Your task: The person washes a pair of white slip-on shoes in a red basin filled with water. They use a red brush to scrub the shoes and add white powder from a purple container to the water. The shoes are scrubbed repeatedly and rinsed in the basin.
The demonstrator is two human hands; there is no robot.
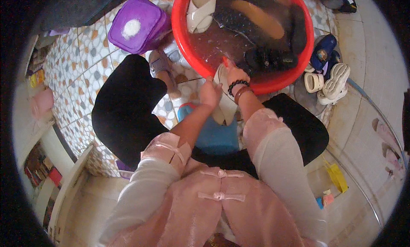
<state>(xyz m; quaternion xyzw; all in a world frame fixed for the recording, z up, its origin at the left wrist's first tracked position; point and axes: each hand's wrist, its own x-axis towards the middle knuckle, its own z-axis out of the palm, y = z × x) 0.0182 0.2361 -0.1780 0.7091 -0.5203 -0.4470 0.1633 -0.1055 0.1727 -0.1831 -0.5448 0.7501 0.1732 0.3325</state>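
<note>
My left hand [210,93] grips the side of a cream slipper [225,107], held toe toward me at the near rim of a red plastic basin [180,35]. My right hand [237,75], with a dark beaded bracelet at the wrist, is closed at the slipper's opening. A small red object [225,61] sticks out past its fingers; most of it is hidden. In the basin's murky water lie a second cream slipper [201,18] with crossed straps, a black slipper [272,59] and a shoe with a tan insole [261,19].
White powder [131,28] lies on a purple plastic container [120,42] at left. A blue plastic object [219,138] is between my knees. Navy shoes [323,51] and cream clogs [334,85] lie right of the basin, near a hose [358,90].
</note>
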